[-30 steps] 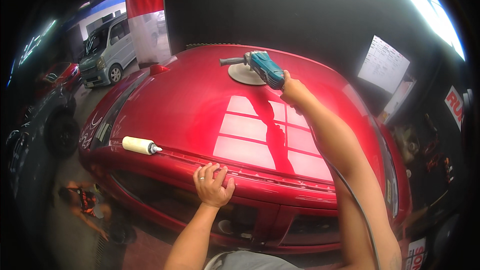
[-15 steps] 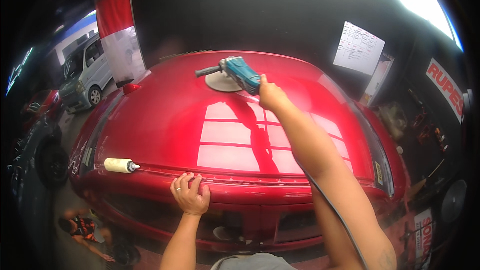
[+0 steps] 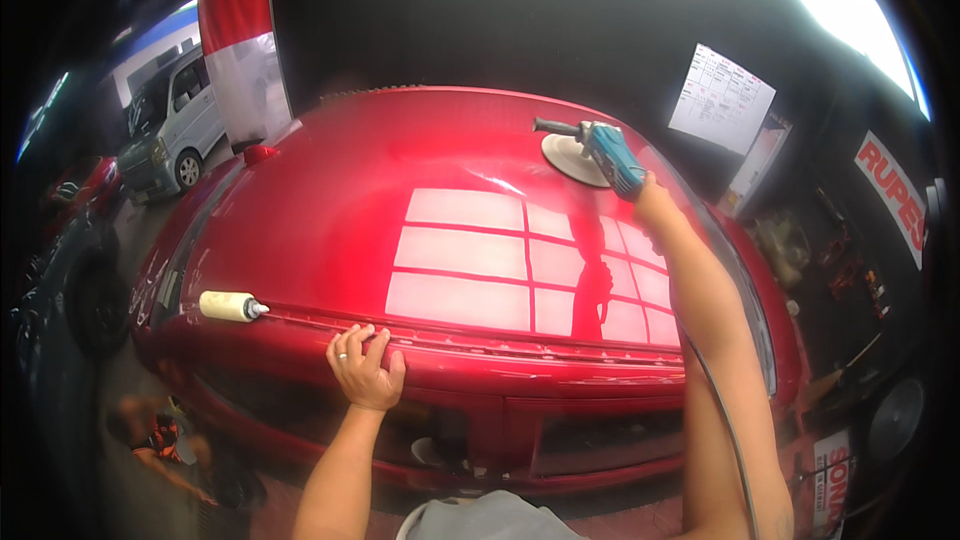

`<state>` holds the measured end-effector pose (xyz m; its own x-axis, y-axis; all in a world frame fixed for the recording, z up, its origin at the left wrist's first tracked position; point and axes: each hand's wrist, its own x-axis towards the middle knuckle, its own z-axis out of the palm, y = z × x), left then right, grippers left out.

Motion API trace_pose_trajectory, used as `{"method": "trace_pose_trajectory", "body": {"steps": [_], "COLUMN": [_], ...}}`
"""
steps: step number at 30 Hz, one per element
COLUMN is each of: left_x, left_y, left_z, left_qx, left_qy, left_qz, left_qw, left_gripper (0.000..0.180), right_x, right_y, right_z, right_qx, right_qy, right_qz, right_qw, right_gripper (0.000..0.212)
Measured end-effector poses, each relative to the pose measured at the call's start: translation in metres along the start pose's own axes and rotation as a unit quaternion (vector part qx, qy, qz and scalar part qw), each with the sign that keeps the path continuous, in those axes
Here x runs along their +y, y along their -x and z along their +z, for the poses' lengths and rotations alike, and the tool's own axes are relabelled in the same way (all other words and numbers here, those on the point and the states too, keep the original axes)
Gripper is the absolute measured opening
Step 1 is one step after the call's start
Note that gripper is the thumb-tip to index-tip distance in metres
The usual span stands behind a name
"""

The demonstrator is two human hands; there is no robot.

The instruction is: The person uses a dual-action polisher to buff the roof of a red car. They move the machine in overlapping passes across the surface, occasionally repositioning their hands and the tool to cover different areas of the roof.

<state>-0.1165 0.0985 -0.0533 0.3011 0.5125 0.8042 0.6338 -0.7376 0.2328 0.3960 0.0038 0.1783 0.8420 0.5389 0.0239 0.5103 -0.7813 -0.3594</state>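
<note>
A teal rotary polisher (image 3: 612, 155) with a pale round pad (image 3: 572, 159) rests on the far right part of a glossy red car roof (image 3: 320, 220). My right hand (image 3: 653, 202) is closed round its rear grip, my arm stretched out across the roof. A black side handle sticks out to the left of the tool, with no hand on it. My left hand (image 3: 364, 365) lies on the near roof edge, fingers spread over the trim groove, holding nothing. Left of it a cream squeeze bottle (image 3: 227, 306) with a pointed nozzle lies on its side along that groove.
A grey power cord (image 3: 715, 385) hangs along my right arm. At the lower left another person (image 3: 170, 445) crouches near a wheel. A silver van (image 3: 175, 125) stands beyond a red and white banner (image 3: 240, 40). A paper chart (image 3: 721, 98) hangs on the dark wall.
The polisher has swept right across the roof in my right hand, from the middle to the far right. My left hand stays on the near edge. The view has shifted slightly.
</note>
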Motion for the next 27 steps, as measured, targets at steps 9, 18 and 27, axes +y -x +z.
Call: {"method": "trace_pose_trajectory", "body": {"steps": [9,18,27], "left_x": [0.001,0.000,0.002], "left_y": [0.002,0.003,0.001], "left_z": [0.002,0.000,0.001], "left_qx": [0.001,0.012,0.012], "left_qy": [0.004,-0.001,0.013], "left_qz": [0.000,-0.009,-0.010], "left_qw": [1.000,1.000,1.000], "left_gripper": [0.041,0.040,0.038], "right_x": [0.086,-0.039,-0.143], "right_y": [0.009,0.063,0.068], "right_z": [-0.006,0.009,0.056], "right_qx": [-0.003,-0.047,-0.049], "right_qy": [0.017,0.024,0.027], "right_qz": [-0.070,-0.147,-0.244], "right_qw": [0.997,0.988,0.968], "right_gripper": [0.111,0.101,0.096]}}
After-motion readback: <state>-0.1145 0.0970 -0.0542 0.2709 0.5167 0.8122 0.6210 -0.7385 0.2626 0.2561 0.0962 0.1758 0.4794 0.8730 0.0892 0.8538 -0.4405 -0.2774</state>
